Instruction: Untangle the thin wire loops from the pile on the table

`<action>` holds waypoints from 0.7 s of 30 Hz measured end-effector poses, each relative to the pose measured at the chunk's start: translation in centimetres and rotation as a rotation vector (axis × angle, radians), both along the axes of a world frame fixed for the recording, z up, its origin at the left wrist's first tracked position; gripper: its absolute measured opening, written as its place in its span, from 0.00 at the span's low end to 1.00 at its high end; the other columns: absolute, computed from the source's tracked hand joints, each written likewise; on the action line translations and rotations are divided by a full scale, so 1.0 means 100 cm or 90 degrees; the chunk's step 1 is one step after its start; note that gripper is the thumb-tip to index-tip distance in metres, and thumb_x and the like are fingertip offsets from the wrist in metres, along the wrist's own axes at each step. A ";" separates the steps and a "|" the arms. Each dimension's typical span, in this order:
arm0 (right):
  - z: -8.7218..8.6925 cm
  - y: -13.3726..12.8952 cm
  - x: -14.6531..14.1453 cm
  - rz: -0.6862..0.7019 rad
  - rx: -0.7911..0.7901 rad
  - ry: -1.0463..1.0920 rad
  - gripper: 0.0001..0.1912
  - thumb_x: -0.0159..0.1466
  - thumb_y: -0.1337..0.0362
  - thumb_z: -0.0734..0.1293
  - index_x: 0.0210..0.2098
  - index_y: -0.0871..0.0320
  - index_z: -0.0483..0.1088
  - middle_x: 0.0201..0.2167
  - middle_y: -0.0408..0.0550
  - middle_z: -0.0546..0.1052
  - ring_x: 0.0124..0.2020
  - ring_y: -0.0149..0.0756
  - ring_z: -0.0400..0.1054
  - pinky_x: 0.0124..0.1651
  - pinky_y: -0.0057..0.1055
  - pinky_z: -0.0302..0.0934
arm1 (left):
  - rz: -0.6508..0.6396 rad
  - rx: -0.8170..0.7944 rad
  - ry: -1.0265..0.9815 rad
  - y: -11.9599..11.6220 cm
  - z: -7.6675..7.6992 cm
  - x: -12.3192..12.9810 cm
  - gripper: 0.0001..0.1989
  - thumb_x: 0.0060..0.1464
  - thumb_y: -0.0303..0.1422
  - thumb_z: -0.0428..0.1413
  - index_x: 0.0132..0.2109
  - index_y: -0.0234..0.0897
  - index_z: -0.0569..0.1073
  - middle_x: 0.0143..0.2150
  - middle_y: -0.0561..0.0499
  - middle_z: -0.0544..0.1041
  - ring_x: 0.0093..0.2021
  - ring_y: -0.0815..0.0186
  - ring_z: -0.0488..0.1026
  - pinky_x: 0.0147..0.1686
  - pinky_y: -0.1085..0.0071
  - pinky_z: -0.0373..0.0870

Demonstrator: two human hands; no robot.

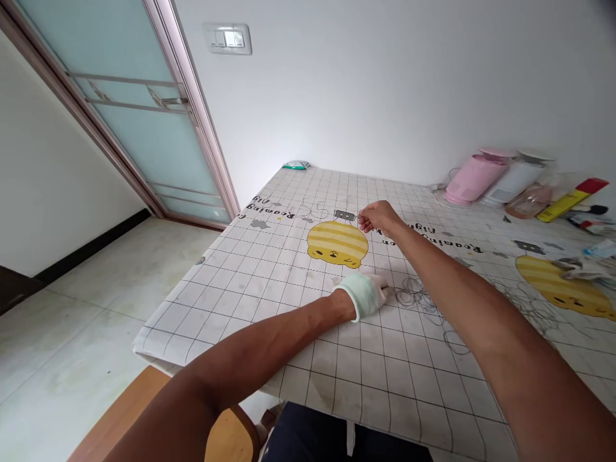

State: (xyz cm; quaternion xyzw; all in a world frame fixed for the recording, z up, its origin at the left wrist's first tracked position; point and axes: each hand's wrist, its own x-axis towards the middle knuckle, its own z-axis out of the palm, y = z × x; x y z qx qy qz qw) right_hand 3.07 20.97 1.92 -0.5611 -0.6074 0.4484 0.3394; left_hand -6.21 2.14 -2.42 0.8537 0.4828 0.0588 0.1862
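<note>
A white glove with a pale mint cuff covers my left hand (368, 294), which rests low on the tablecloth with its fingers curled together. Just right of those fingers lies a loose tangle of thin dark wire or thread (418, 296). Whatever the gloved fingers hold is hidden. Farther back, my bare right hand (376, 217) is pinched above the cloth, beside a printed yellow striped bear (337, 244). Anything in that pinch is too fine to make out. More loops of the strand (534, 308) spread beyond my right forearm.
The checked tablecloth (269, 289) covers a table against the wall. At the back right stand a pink container (476, 176), a white one (513, 179) and a yellow-and-red box (570, 200). A glove-like cloth (590, 266) lies right; a small packet (296, 165) sits at the far corner.
</note>
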 end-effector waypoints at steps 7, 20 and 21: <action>-0.010 0.027 -0.025 0.013 -0.035 -0.022 0.09 0.66 0.70 0.74 0.30 0.63 0.72 0.20 0.52 0.77 0.19 0.35 0.73 0.21 0.28 0.70 | 0.064 -0.102 -0.029 0.001 0.005 0.005 0.22 0.70 0.43 0.45 0.49 0.43 0.82 0.49 0.43 0.81 0.51 0.48 0.77 0.48 0.50 0.75; -0.024 0.054 -0.059 -0.034 -0.144 -0.107 0.11 0.66 0.68 0.75 0.40 0.65 0.69 0.19 0.50 0.75 0.20 0.37 0.73 0.22 0.30 0.70 | 0.064 -0.112 -0.052 0.003 0.004 0.004 0.24 0.69 0.46 0.45 0.46 0.41 0.82 0.46 0.42 0.82 0.48 0.50 0.79 0.46 0.55 0.75; -0.024 0.055 -0.060 -0.040 -0.149 -0.111 0.11 0.66 0.67 0.75 0.41 0.65 0.69 0.19 0.50 0.75 0.20 0.37 0.72 0.22 0.30 0.70 | 0.062 -0.112 -0.050 0.004 0.002 0.005 0.24 0.69 0.45 0.44 0.45 0.40 0.82 0.46 0.42 0.82 0.47 0.50 0.79 0.45 0.56 0.75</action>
